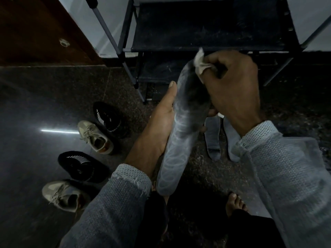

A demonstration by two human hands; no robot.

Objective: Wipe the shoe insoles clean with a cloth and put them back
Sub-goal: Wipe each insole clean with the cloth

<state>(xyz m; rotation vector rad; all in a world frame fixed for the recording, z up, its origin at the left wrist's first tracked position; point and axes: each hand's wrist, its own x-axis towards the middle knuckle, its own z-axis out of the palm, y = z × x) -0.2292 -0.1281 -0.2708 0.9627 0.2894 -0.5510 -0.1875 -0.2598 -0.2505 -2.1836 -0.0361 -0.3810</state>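
1. Wiping now: my right hand (232, 86) has its fingers curled round a small pale cloth (200, 64), bunched tight and pressed to the toe end of the grey insole (180, 129).
2. My left hand (161, 120) cradles that insole from underneath, thumb lying along its left edge and fingertips just peeping out on the right side, so it is gripped, tilted with the toe up toward the black shoe rack (206, 25).
3. The insole's heel end hangs low, near my knee; it touches neither floor nor shoe.
4. Two more insoles (213, 138) lie side by side on the dark floor (44, 104), just right of the one I hold, partly behind my right sleeve.
5. Off to my left sit four shoes: two black shoes (109, 119) and two tan sneakers (95, 136), well apart from my hands.
6. My read: wiping is under way, nothing is back in a shoe yet.
7. Next, I'd draw the cloth down toward the heel, keeping the left grip firm so the soft insole doesn't bend away.
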